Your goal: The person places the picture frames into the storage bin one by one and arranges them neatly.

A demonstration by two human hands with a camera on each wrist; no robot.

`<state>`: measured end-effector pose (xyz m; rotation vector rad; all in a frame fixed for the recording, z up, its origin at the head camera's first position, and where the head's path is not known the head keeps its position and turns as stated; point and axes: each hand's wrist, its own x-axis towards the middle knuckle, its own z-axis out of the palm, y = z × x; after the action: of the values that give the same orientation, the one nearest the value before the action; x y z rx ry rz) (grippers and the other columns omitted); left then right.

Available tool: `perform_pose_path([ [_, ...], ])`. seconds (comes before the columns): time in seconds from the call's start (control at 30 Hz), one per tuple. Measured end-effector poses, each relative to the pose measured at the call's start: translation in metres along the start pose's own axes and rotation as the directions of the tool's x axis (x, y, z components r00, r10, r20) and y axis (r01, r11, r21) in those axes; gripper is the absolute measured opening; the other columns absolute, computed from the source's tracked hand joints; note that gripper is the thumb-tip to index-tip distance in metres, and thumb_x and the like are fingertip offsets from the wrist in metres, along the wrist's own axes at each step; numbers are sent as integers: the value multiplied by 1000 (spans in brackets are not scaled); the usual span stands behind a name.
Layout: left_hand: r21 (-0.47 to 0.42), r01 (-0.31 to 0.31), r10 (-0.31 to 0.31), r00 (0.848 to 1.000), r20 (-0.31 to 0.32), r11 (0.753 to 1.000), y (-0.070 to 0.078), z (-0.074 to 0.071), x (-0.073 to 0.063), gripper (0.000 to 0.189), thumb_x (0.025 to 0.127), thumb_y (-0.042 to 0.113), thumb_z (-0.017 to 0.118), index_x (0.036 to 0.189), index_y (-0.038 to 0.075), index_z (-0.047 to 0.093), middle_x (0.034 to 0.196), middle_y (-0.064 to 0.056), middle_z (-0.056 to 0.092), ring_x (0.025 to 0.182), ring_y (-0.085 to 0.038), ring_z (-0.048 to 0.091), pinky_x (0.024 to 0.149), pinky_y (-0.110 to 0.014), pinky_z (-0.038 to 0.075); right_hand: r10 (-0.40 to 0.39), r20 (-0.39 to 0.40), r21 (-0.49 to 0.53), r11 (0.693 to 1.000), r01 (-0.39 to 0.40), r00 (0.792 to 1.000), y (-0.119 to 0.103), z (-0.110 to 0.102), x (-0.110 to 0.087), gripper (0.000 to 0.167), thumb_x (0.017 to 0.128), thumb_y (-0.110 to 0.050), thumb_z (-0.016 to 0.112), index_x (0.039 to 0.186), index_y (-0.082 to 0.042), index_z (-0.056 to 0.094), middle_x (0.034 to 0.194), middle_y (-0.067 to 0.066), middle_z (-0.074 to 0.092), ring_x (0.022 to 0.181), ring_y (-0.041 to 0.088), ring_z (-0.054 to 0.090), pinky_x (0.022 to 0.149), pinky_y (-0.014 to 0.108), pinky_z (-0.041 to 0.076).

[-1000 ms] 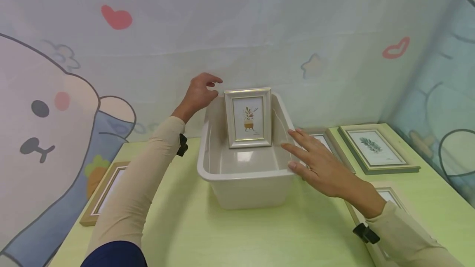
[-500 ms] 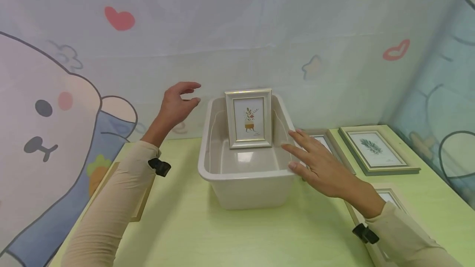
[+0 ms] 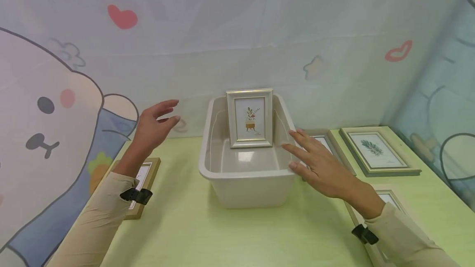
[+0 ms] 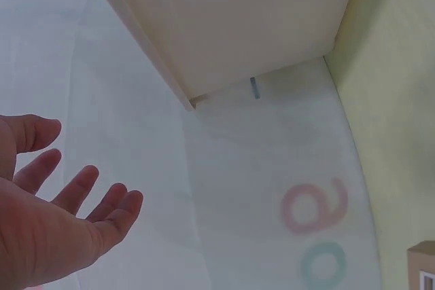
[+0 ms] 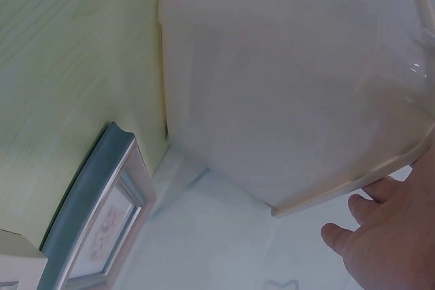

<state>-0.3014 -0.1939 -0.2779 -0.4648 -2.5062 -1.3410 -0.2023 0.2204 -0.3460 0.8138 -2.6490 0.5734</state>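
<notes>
A silver-white picture frame (image 3: 250, 118) with a potted-plant print stands upright, leaning at the far end of a pale plastic bin (image 3: 252, 174). My right hand (image 3: 320, 166) rests at the bin's right rim with its fingers spread and fairly straight; in the right wrist view the fingers (image 5: 363, 212) lie by the rim. Left of the bin, my left hand (image 3: 152, 129) hovers in the air, holding nothing, its fingers loosely bent. Below that forearm lies a wood-toned picture frame (image 3: 148, 182), partly hidden by the wrist.
On the right of the green table (image 3: 222, 234) lie several picture frames, among them a leaf-print frame (image 3: 378, 151) and a frame (image 3: 389, 197) partly under my right forearm. A printed cloth backdrop (image 3: 230, 32) rises behind the table.
My left hand has moved left and down, away from the standing picture frame and over towards the wood-toned one. My right hand and the bin have stayed where they were.
</notes>
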Motion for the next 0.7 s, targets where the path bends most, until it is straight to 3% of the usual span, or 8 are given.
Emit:
perform_pose_path([
  [0.23, 125, 126, -139, 986, 98, 984, -19, -24, -17, 54, 100, 16, 58, 152, 13, 43, 163, -17, 30, 146, -44, 35, 110, -63, 36, -9, -7, 0, 1000, 9, 1000, -1, 1, 1, 48, 103, -32, 50, 147, -12, 50, 163, 17, 29, 153, 39, 20, 117, 64, 21],
  [0.37, 233, 165, -201, 969, 143, 958, -38, -37, -24, 54, 100, 17, 57, 151, 8, 42, 161, -24, 28, 143, -53, 32, 106, -68, 35, -13, -13, -2, 1000, 13, 1000, -2, 1, 0, 48, 104, -33, 48, 147, -12, 50, 163, 17, 30, 152, 41, 21, 116, 64, 22],
  [0.5, 340, 178, -240, 959, 150, 923, -58, -49, -28, 52, 100, 18, 55, 148, 2, 44, 158, -32, 28, 136, -61, 33, 104, -70, 35, -19, -25, 4, 1000, 19, 999, -1, 1, 1, 47, 104, -33, 47, 146, -12, 51, 163, 18, 30, 152, 42, 22, 116, 64, 21],
  [0.7, 413, 233, -322, 933, 161, 881, -84, -61, -32, 51, 98, 17, 55, 144, -4, 46, 153, -39, 29, 130, -59, 41, 97, -66, 43, -21, -23, 14, 1000, 21, 1000, -2, 1, 0, 48, 105, -34, 46, 147, -13, 50, 163, 17, 30, 152, 40, 22, 115, 65, 22],
])
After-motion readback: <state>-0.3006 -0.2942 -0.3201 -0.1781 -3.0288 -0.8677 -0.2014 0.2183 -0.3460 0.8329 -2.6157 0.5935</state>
